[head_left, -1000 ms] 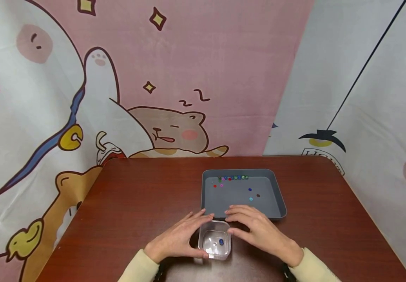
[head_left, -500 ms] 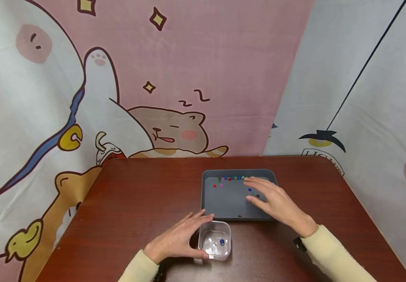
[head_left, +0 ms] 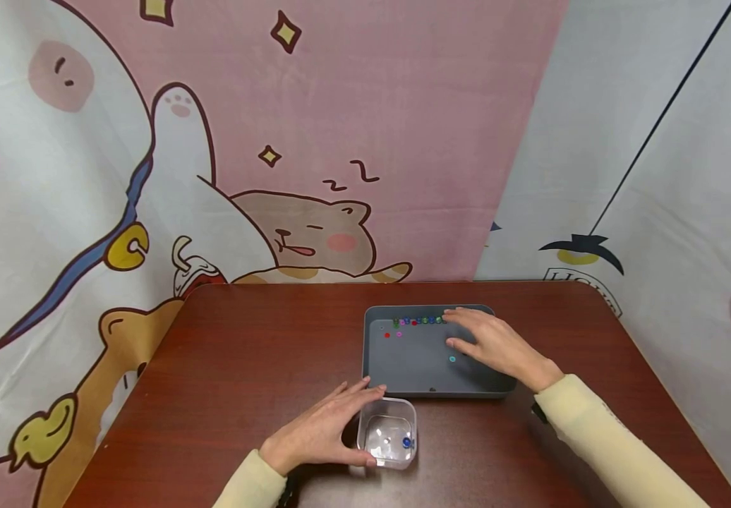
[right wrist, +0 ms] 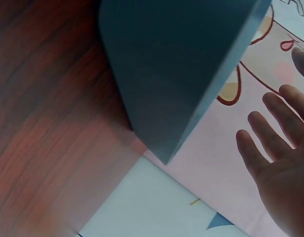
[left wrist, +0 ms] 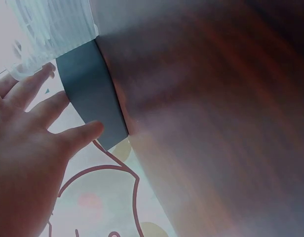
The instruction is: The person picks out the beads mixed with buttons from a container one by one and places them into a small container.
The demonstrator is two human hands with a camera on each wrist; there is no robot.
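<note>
My left hand (head_left: 324, 427) holds a small clear plastic box (head_left: 375, 451) by its left side, thumb at the near corner and fingers at the far rim. A round blue bead (head_left: 407, 442) lies inside the box. In the left wrist view my hand (left wrist: 31, 133) has spread fingers, one right at the box (left wrist: 53, 29). My right hand (head_left: 499, 346) hovers over the right part of a grey tray (head_left: 416, 370), fingers extended and apart, nothing visible in them. Its fingertips overlap the right end of a row of small coloured beads (head_left: 425, 321).
A cyan ring-shaped bead (head_left: 452, 359) lies left of my right hand. Red (head_left: 387, 335) and pink (head_left: 399, 334) pieces lie at the tray's left. The brown table (head_left: 264, 339) ends at a cartoon-printed cloth (head_left: 429, 141).
My right hand has moved from beside the box out over the tray, then slightly farther back. The blue bead has rolled right inside the box. My left hand stays in place.
</note>
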